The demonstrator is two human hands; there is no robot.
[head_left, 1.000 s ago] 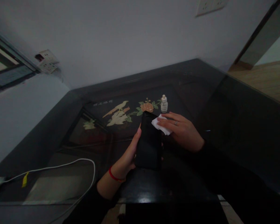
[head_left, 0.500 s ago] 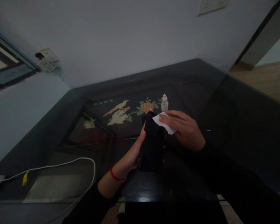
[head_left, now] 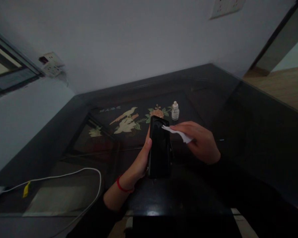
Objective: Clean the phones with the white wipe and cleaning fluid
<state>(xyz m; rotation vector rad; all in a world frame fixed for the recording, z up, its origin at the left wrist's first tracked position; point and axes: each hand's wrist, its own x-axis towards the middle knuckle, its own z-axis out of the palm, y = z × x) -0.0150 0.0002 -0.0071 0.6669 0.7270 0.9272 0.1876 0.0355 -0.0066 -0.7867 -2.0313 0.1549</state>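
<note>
My left hand (head_left: 142, 158) grips a black smartphone (head_left: 159, 148) by its left side, thumb along the edge and the other fingers hidden behind it. The phone is tilted up over the dark table, its dark face toward me. Between the fingers of my right hand (head_left: 201, 138) is a white tissue (head_left: 180, 133), which hangs folded. Its left tip lies at the upper right part of the phone's face. Beyond the phone, a small clear bottle (head_left: 175, 111) with a white cap stands upright.
The glossy dark table (head_left: 213, 89) bears an inlaid bird and flower picture (head_left: 126, 122). A white cable (head_left: 72, 173) with a yellow tag (head_left: 26, 189) runs across the left front. Wall sockets (head_left: 52, 63) sit at the back left, and a white wall borders the table.
My right hand has turned and drawn slightly right, so the tissue, earlier spread flat over the phone's upper right corner, is now seen edge-on. The phone has tilted slightly.
</note>
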